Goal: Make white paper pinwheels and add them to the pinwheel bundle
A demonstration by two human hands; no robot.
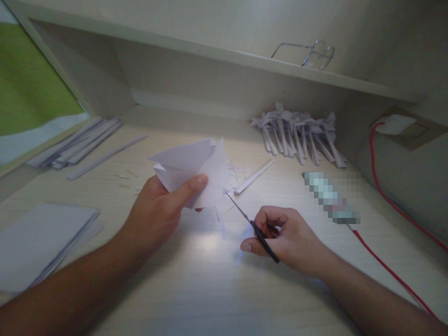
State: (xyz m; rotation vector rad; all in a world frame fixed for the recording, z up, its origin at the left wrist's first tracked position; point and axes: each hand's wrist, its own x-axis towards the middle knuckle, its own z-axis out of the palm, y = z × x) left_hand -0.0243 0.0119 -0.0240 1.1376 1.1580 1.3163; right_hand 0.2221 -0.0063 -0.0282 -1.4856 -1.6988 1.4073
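My left hand [159,210] holds a folded piece of white paper [196,168] above the light wooden desk [210,289], thumb pressed on its front. My right hand [283,235] grips small scissors [250,224] with black handles. The thin metal blades point up and left, and their tip touches the lower right edge of the folded paper. Small paper slivers [220,219] lie on the desk under the paper.
A stack of white sheets [38,242] lies at the left front. Folded paper strips [77,144] lie at the back left, a pile of finished paper pieces [301,135] at the back right. One loose strip [254,177], a red cable [388,270] and glasses [311,53] on the shelf.
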